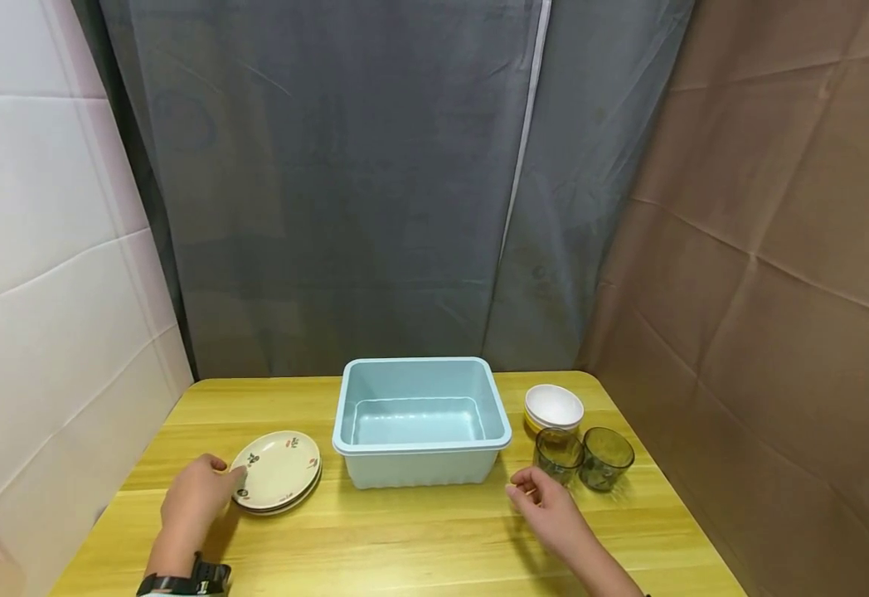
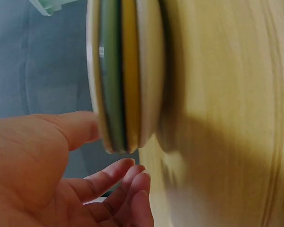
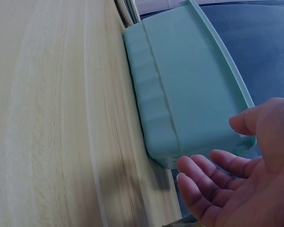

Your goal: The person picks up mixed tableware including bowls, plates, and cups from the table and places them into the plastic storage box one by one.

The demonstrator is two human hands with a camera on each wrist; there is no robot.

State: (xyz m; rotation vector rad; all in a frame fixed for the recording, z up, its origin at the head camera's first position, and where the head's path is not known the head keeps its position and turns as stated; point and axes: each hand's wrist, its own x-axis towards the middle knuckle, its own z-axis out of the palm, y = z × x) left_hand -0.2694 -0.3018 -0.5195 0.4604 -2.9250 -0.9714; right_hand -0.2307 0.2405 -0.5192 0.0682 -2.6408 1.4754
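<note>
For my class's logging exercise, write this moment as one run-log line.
left hand: at rim of plate stack | right hand: holding nothing, near glasses | blue tub: between plates and glasses

Head view bright, wrist views dimmer; soft shadows on table [image 1: 405,539]; left wrist's plates [image 2: 114,75] blurred

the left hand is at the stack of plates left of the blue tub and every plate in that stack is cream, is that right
Not every plate is cream: the left wrist view shows a green plate and a yellow plate under the cream top plate. The left hand is indeed at the stack of plates, left of the blue tub.
</note>
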